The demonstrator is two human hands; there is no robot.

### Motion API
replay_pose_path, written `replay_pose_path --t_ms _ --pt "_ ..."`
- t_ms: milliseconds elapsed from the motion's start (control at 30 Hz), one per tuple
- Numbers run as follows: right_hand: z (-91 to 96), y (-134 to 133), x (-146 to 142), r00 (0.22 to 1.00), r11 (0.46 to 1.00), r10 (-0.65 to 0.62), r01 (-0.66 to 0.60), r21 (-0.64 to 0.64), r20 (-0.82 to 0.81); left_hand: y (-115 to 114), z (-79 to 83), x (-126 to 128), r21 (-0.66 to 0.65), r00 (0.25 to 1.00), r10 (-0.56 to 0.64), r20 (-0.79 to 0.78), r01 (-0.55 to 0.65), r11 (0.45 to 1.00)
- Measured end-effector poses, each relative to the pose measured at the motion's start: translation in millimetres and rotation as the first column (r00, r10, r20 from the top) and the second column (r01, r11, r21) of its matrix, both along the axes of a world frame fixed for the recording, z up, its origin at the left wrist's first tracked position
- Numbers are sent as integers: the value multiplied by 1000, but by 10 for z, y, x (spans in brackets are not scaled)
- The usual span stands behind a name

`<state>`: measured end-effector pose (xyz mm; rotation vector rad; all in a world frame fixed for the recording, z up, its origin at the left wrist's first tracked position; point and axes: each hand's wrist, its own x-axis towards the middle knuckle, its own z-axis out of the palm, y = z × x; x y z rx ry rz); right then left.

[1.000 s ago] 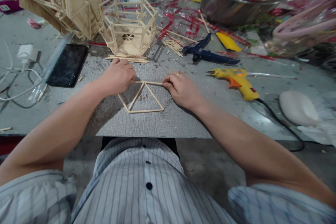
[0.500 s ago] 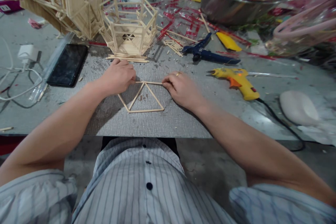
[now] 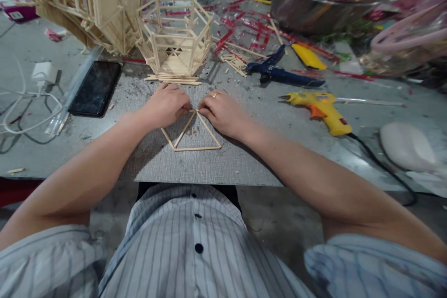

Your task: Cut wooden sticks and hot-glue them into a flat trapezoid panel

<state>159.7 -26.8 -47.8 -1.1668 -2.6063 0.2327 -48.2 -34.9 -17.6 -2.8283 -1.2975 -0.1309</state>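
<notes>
A flat frame of thin wooden sticks (image 3: 197, 149) lies on the table in front of me, its sticks forming triangles. My left hand (image 3: 169, 104) is closed at the frame's far side, just left of the top joint, and covers part of the left triangle. Its fingertips pinch the far stick. My right hand (image 3: 222, 112), with a ring on one finger, is closed right of that same joint, thumb and fingertips on the stick. Only a small gap separates the two hands. Most of the far stick is hidden behind the fingers.
Beyond my hands are loose sticks (image 3: 173, 79) and an open stick structure (image 3: 174, 56); a larger one (image 3: 115, 14) stands left. A phone (image 3: 95, 88) lies left. On the right are a yellow glue gun (image 3: 323, 109), dark blue pliers-like tool (image 3: 275, 72) and metal pot (image 3: 300, 14).
My right hand has slid left along the far stick, from its right end to near the top joint. My left hand has shifted slightly right, towards it. The view has shifted a little.
</notes>
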Motion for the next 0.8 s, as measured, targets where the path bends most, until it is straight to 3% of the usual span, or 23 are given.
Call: replay_pose_path --t_ms 233,433,800 --pt "-49 -26 -27 999 999 -40 40 3 -20 -3 -33 30 5 999 32 -15 -32 999" --pt "-73 -42 -16 996 999 -44 43 -10 -74 37 -132 -24 64 995 -24 93 18 998" --pt "-67 -45 12 993 999 -43 39 -32 -114 23 -127 -46 42 993 -13 117 8 999"
